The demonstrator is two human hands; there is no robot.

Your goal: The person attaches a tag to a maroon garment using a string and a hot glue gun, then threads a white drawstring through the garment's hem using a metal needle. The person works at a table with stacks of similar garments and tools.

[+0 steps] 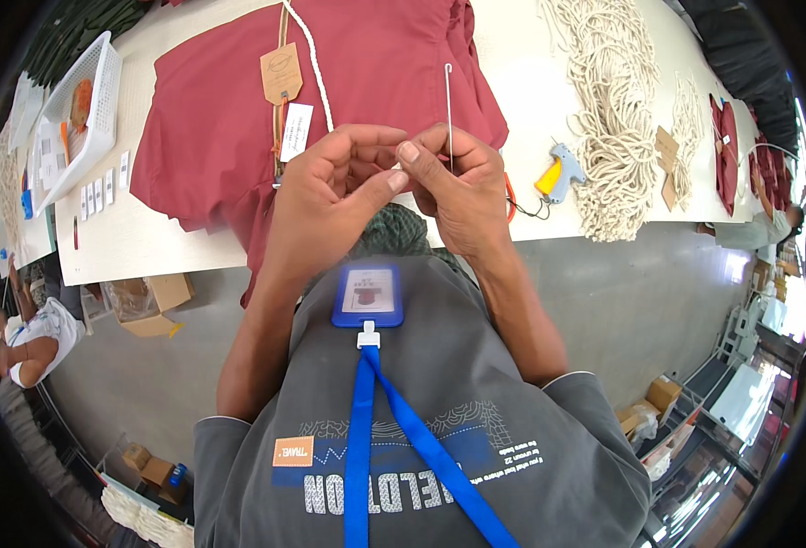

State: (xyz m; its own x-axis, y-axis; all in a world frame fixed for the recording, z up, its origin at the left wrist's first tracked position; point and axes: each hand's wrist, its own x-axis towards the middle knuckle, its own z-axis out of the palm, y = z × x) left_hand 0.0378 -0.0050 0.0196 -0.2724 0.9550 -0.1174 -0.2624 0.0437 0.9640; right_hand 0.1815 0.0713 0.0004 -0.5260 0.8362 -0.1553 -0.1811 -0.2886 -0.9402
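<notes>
Two bare hands met near the fingertips, just beyond the blue badge (pixel 367 297) on the person's chest. The right hand (pixel 465 192) was closed, thumb pressed to forefinger, around the lower part of a slim hooked rod (pixel 449 110), whose bottom end was lost among the fingers. The left hand (pixel 325 196) was curled, and whether it gripped anything could not be told; a pale bit showed between the hands, too small to identify. A white cord (pixel 308 41) ran down over the maroon garment (pixel 394 55) and vanished behind the left fingers. An orange-red loop (pixel 510 198) beside the right wrist was mostly hidden.

The garment lay on the pale table (pixel 532 82), creased toward its right side, part of it hanging over the near edge at left. A brown tag (pixel 281 75) and a white tag (pixel 296 132) lay on it; the upper border cut it off.

Bare tabletop showed to its right, where a blue-and-yellow tagging gun (pixel 561 173) lay just beside a heap of cream cords (pixel 615 119); another bare strip parted it from the white basket (pixel 103 59). Grey floor (pixel 595 310) opened on both sides of the person. Farther out, a co-worker (pixel 45 338) at left was partly lost at the dark rim.
</notes>
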